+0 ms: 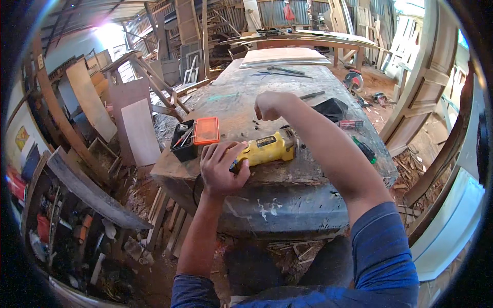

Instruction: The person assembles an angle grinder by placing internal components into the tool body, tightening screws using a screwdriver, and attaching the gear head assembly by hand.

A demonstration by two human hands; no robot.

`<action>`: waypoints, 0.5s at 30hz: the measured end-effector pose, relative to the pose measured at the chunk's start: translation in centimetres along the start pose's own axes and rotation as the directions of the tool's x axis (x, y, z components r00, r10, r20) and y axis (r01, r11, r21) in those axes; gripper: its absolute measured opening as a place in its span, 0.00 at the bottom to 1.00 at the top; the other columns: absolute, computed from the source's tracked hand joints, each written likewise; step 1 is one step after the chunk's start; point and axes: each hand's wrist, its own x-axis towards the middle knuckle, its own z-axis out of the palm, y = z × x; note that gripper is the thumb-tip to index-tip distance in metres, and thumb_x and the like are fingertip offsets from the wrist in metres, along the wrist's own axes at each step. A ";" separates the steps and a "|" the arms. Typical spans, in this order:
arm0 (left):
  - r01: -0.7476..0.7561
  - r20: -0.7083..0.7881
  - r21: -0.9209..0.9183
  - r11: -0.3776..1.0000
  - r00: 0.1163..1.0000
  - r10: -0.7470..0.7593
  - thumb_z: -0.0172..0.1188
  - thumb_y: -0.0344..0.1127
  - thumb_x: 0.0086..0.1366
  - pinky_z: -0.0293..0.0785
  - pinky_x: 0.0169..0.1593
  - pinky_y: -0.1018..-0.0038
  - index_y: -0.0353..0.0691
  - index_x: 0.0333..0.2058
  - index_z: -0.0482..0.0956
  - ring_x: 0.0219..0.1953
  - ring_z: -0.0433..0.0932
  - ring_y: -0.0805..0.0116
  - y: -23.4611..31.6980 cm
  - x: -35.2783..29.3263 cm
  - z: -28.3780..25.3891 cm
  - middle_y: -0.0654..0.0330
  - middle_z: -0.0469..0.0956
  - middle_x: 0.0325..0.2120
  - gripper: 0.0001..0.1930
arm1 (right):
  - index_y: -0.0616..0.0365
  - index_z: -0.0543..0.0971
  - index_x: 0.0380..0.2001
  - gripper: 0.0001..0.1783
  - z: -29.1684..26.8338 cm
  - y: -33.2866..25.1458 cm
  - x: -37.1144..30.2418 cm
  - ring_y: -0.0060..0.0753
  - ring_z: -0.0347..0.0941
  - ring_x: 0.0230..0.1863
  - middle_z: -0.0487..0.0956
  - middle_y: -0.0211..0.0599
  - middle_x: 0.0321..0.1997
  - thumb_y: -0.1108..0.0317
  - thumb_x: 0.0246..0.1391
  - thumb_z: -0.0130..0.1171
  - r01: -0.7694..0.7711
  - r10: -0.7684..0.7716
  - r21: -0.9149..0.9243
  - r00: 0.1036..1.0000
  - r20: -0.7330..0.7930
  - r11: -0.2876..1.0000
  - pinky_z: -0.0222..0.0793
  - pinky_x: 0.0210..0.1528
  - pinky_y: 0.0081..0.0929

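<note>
LH (223, 167) had thumb & fingers parted, closed loosely round the L end of the yellow power tool (266, 150), which lay on the workbench (226, 110) immed. R of that palm. RH (275, 105) hung just beyond the tool, fingers curled in; couldn't tell if they pinched anything. Small dark bits (255, 123) lay nr RH, on its near side. Blk box (183, 150) w/ orange lid (207, 130) flipped open stood L of LH & a bit beyond. Step in hand, prob.: steadying the tool one-handed, RH free. Next move, I'd judge, called for a still LH & clear view of RH's fingertips.
</note>
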 end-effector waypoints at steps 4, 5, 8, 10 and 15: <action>-0.005 -0.020 -0.021 1.000 1.000 0.005 0.70 0.39 0.56 0.79 0.53 0.57 0.44 0.48 0.90 0.43 0.84 0.53 0.0 0.2 0.3 0.58 0.87 0.43 0.20 | 0.50 0.93 0.45 0.19 1.9 -0.6 3.4 0.45 0.88 0.46 0.92 0.42 0.45 0.71 0.48 0.68 -0.024 0.029 -0.072 0.997 0.072 0.997 0.83 0.49 0.41; 0.003 -0.023 -0.017 1.000 1.000 -0.003 0.70 0.39 0.56 0.79 0.53 0.57 0.44 0.48 0.90 0.43 0.84 0.53 -0.1 0.1 0.2 0.58 0.87 0.43 0.20 | 0.50 0.93 0.45 0.18 2.4 -1.0 3.8 0.45 0.88 0.46 0.92 0.42 0.45 0.70 0.48 0.68 -0.031 0.039 -0.092 0.995 0.091 0.995 0.83 0.49 0.41; -0.001 -0.031 -0.031 1.000 1.000 0.000 0.71 0.39 0.56 0.79 0.52 0.57 0.43 0.48 0.90 0.44 0.85 0.53 -0.3 0.0 0.3 0.57 0.87 0.43 0.20 | 0.51 0.93 0.43 0.17 2.6 -1.7 4.3 0.45 0.88 0.45 0.92 0.42 0.44 0.69 0.47 0.69 -0.051 0.068 -0.140 0.991 0.119 0.989 0.83 0.48 0.42; 0.010 -0.014 -0.046 0.999 1.000 -0.010 0.72 0.42 0.58 0.79 0.54 0.56 0.43 0.49 0.89 0.44 0.85 0.50 -0.4 0.0 0.2 0.57 0.88 0.43 0.20 | 0.52 0.92 0.43 0.17 2.7 -2.3 4.2 0.46 0.88 0.44 0.92 0.42 0.43 0.69 0.47 0.70 -0.056 0.078 -0.161 0.989 0.129 0.985 0.83 0.47 0.42; 0.011 -0.024 -0.038 0.999 1.000 -0.012 0.72 0.42 0.58 0.78 0.54 0.56 0.43 0.51 0.89 0.44 0.85 0.50 -0.5 -0.2 0.4 0.56 0.88 0.43 0.22 | 0.53 0.92 0.41 0.15 1.6 -3.1 2.9 0.47 0.88 0.43 0.92 0.42 0.41 0.67 0.46 0.72 -0.063 0.082 -0.158 0.989 0.120 0.985 0.83 0.45 0.44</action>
